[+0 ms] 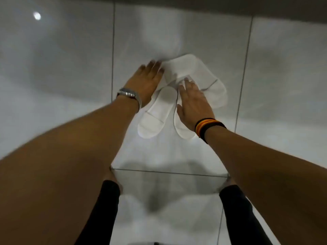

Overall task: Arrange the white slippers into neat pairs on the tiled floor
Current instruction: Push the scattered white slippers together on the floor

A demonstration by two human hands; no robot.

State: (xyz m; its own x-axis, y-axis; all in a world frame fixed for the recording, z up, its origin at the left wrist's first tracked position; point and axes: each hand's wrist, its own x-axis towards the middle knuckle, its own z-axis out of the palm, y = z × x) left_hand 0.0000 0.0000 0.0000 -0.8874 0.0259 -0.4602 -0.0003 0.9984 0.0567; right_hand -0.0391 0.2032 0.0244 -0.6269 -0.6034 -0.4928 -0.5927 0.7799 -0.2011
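Several flat white fabric slippers [178, 92] lay bunched on the glossy pale grey tiled floor [70, 68], all within one large tile between two dark grout lines. Nearest the person, one white open-toe slipper [155, 114] pointed its rounded toe toward the camera, with a second white slipper [183, 131] just beside it on the right, its heel end covered by the right hand. Farther out, more white slippers overlapped in a loose heap, one of them [210, 85] angled off to the right; motion blur made it impossible to count them exactly.

The left hand [146, 80], with a silver metal wristwatch [130, 95] on its wrist, was spread flat with fingers extended, resting at the left edge of the heap and touching the topmost slipper; it gripped nothing. The right hand [192, 101], wearing a striped black, red and yellow wristband [208, 128], was likewise laid open, palm down, across the middle of the pile, pressing on the slippers without closing around any.

Both bare forearms reached forward from the lower corners. Below them, two knees in black trousers [108, 209] framed the floor, where a dim reflection of the person showed.
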